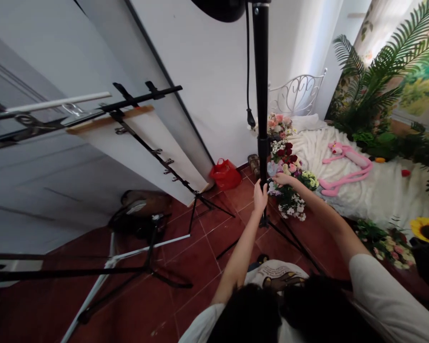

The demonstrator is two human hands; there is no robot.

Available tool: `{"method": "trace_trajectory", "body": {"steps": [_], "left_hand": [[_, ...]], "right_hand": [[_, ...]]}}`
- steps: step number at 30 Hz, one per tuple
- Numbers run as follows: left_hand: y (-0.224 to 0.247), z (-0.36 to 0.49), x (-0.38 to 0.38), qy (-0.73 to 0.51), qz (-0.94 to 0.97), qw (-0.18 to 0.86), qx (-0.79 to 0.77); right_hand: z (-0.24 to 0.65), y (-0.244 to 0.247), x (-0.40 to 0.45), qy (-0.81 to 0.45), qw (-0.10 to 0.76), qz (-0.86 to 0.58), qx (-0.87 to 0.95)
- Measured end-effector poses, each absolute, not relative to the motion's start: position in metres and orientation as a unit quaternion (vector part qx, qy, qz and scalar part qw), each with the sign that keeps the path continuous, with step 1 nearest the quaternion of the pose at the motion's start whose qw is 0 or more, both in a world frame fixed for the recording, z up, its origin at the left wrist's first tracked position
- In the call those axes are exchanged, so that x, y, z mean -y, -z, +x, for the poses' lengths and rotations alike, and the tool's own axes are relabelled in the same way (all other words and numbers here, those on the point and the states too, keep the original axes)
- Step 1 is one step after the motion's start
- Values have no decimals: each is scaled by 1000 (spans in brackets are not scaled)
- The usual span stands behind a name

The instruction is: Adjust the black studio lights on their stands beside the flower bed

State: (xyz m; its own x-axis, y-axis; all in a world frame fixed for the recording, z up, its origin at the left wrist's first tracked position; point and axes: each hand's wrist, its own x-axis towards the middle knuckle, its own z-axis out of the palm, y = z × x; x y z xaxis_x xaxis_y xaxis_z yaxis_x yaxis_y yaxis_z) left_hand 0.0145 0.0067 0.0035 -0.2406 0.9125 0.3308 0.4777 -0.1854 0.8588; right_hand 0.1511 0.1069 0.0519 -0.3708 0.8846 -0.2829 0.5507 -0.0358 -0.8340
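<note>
A black light stand [260,85] rises upright in front of me, its tripod legs spread on the floor. My left hand [260,196] is wrapped round its pole, below a collar. Close by on the right side of the pole, the fingers of my right hand [280,179] are pinched at a small dark knob [270,181] on the stand. A black cable [248,71] hangs along the pole with a plug at its end. At the top edge, part of a dark lamp head [221,8] shows.
On the left, a clamped backdrop sheet [128,157] hangs from a black crossbar [150,96]. White and black stand legs [146,247] cross the red tiles. A red bag [225,175] sits by the wall. Right are flowers [289,164], a white-covered bed [389,190] and a pink plush toy [353,159].
</note>
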Motion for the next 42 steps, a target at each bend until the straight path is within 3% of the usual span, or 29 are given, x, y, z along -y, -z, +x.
{"method": "trace_trajectory", "body": {"steps": [6, 8, 14, 19, 23, 28, 32, 36, 42], "left_hand": [[-27, 17, -9, -390, 599, 216, -666], [-34, 16, -7, -367, 603, 208, -677], [-36, 12, -5, -348, 618, 188, -680], [-29, 8, -8, -370, 629, 175, -661], [-26, 7, -9, -370, 634, 170, -657], [-25, 6, -9, -362, 641, 173, -654], [-24, 6, -10, -364, 643, 164, -654], [-20, 7, -11, -367, 642, 155, -655], [-15, 7, -12, -375, 641, 159, -651]], "right_hand": [[147, -74, -136, -580, -16, -526, 622], [150, -76, -139, -614, -36, -515, 597], [163, -62, -138, -606, 74, -463, 643], [157, -52, -116, -446, 281, -435, 730], [147, -57, -94, -357, 353, -446, 741], [127, -90, -65, -410, 469, -377, 685], [97, -131, -57, -449, 527, -335, 639], [83, -159, -73, -390, 583, -341, 626], [87, -134, -71, -318, 533, -435, 653]]}}
